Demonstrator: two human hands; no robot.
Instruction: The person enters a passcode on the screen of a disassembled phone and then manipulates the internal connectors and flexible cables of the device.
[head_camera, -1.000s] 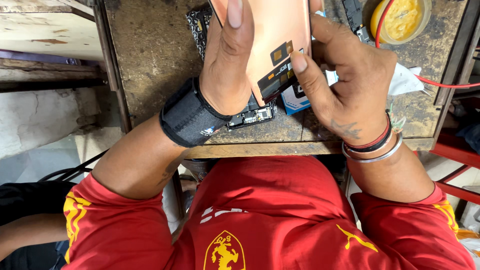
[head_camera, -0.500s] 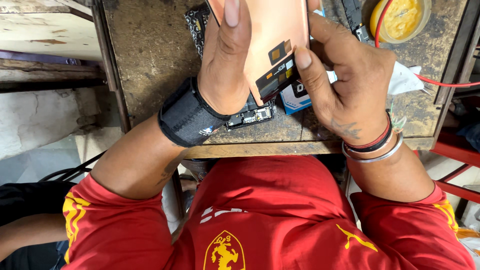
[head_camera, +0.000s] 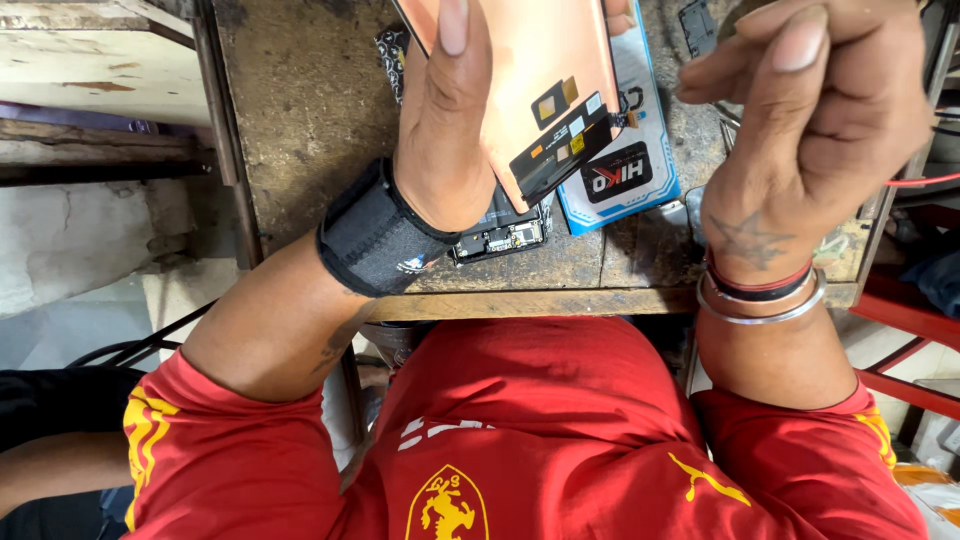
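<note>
Copper-toned phone screen panel sits clamped in my left hand, top centre of the frame, long axis running up out of view, black flex strip at its lower edge. My right hand hovers upper right, fingers curled, apart from the panel, seemingly empty. Beneath lie a blue-white box and bare circuit board on the worn surface, with room leftward.

Soft, even daylight, moderately bright; the picture is sharp throughout. A dim shadow sits under the table edge, with no glare and slight wide-angle stretch at the borders.
</note>
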